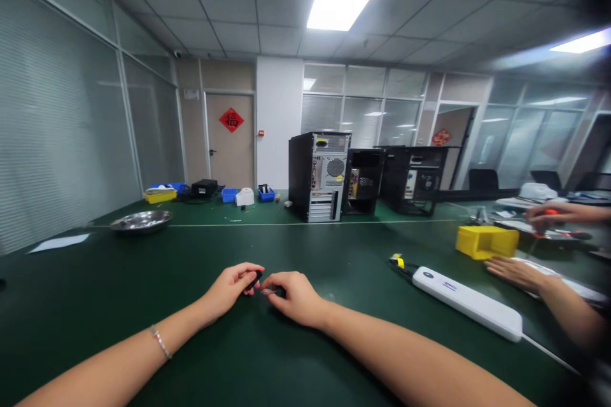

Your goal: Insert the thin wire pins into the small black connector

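Observation:
Just above the green tabletop (200, 362), my two hands come close together in front of me. My left hand (230, 286) is closed, pinching a small black piece (256, 279) between thumb and fingers. A beaded bracelet (161, 342) circles that wrist. My right hand (298, 297) is also closed, its fingertips almost at the black piece. Something small and dark (280, 292) shows inside its curled fingers, mostly hidden, so its kind cannot be made out.
A white power strip (468, 302) and yellow bin (487, 243) lie to the right, by a co-worker's hands (518, 275). Computer cases (319, 178) stand at the back. A metal bowl (141, 221), paper (60, 242) and blue bins (230, 195) sit on the left.

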A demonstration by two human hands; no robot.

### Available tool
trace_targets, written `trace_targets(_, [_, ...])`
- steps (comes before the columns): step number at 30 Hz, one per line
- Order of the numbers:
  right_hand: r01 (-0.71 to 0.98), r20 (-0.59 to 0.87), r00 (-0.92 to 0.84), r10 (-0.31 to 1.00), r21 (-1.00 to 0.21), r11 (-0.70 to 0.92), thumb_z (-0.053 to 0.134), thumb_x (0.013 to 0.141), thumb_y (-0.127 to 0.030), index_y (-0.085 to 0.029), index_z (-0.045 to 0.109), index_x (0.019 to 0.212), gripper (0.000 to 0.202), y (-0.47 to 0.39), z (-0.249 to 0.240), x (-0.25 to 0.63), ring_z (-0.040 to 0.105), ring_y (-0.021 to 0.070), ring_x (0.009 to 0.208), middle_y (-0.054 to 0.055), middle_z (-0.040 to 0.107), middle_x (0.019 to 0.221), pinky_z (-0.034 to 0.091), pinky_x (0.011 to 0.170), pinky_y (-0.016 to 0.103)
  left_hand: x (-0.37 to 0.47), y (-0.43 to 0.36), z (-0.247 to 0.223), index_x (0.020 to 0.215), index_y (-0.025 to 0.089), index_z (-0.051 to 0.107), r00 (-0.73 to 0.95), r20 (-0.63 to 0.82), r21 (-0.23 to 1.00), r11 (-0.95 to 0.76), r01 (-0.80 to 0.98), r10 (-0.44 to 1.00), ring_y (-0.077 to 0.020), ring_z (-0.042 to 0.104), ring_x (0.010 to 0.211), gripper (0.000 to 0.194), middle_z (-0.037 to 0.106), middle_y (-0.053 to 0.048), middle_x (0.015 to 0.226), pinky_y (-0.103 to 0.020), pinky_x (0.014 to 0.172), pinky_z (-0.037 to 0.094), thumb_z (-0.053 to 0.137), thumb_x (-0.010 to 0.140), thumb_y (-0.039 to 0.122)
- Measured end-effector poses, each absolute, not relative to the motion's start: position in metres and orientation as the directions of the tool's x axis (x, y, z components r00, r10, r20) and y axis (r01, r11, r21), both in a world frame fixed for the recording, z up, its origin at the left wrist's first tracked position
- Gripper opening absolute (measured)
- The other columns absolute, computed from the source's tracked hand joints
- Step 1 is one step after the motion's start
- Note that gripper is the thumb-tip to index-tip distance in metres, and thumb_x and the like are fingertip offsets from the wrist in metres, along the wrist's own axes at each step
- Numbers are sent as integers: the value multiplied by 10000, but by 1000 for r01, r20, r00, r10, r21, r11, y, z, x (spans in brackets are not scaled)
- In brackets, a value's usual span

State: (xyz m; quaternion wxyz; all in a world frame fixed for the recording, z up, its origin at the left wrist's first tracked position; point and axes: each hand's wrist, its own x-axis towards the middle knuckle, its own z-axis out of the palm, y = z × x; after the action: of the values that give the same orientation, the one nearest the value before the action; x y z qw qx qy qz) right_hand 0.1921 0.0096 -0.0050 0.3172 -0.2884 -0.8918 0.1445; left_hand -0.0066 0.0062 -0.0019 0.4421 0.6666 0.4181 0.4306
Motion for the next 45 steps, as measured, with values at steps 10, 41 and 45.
trace_targets(10, [412,487,-634,601,-445,795,551,829,-179,-226,688,932,178,14,-9,193,640,129,792,-7,714,897,436,727,202,-10,6,0,1082,164,692,268,218,921,-288,261,938,-212,604,847,409,716,-77,966,-311,796,448,613,787,437])
trace_targets(41, [541,526,-452,721,-481,690,486,930,-373,-255,684,1063,266,20,-11,193,619,166,856,30,692,956,447,753,256,-13,9,-4,1027,170,696,192,345,877,-389,283,919,-251,606,989,304,689,-99,1047,-370,892,460,669,766,324])
trace_targets(45, [602,514,-451,730,-428,674,432,951,-373,-280,698,1050,299,15,-7,193,598,138,742,18,677,864,405,647,226,-12,8,-3,1025,167,698,226,353,876,-405,262,908,-243,606,979,302,684,-93,1026,-368,897,457,672,761,313])
